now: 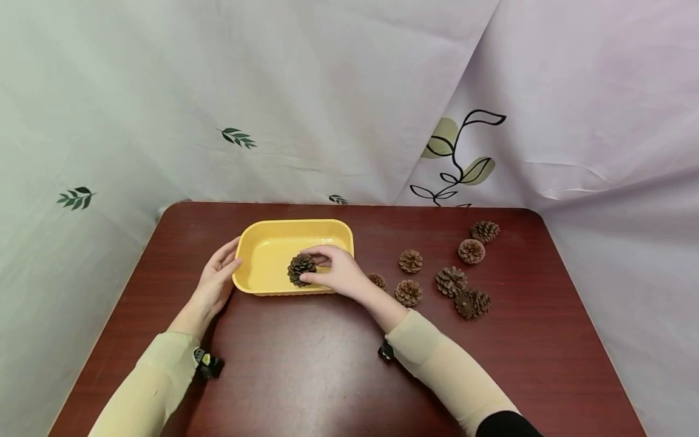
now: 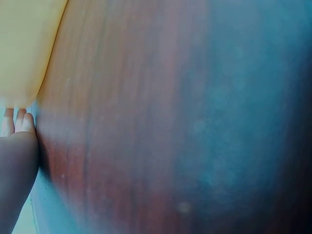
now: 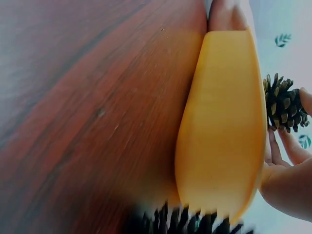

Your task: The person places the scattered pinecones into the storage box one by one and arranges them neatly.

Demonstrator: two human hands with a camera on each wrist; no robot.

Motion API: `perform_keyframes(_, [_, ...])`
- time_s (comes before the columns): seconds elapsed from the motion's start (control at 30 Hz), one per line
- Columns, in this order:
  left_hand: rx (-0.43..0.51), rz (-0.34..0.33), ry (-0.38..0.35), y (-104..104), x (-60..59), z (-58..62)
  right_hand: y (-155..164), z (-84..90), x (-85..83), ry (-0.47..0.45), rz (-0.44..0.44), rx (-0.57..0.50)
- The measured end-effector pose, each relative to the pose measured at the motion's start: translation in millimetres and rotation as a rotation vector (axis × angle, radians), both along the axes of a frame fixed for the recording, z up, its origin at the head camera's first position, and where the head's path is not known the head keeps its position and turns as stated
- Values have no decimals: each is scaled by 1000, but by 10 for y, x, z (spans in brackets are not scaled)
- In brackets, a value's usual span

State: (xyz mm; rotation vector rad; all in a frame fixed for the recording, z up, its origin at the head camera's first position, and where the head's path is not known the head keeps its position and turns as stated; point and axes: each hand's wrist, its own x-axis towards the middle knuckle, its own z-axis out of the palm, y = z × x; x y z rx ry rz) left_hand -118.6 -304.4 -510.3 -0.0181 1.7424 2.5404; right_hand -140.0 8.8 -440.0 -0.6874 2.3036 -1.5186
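A brown pine cone (image 1: 301, 270) is pinched between the thumb and fingers of my right hand (image 1: 341, 273), over the yellow tray (image 1: 295, 226). From the right wrist view the same pine cone (image 3: 285, 103) shows just past the tray's upper rim. My left hand (image 1: 215, 282) rests at the tray's left end, thumb at the rim and fingers along the outer wall. The left wrist view catches its fingers (image 2: 24, 122) beside the tray's wall (image 2: 29, 53).
Several pine cones (image 1: 451, 281) lie on the dark red table (image 1: 306, 364) to the tray's right. One pine cone (image 1: 377, 280) is partly hidden behind my right wrist. A pale curtain (image 1: 327, 103) with leaf prints hangs behind the table.
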Motion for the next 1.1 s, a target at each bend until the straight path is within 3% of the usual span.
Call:
perform_keyframes(0.6, [-13,7,19,23,-15,19,-616,-101,-169,-86,40,98])
perform_keyframes(1.1, [-24,8,5,21,13,9,-925,-244,-299,-71,138,201])
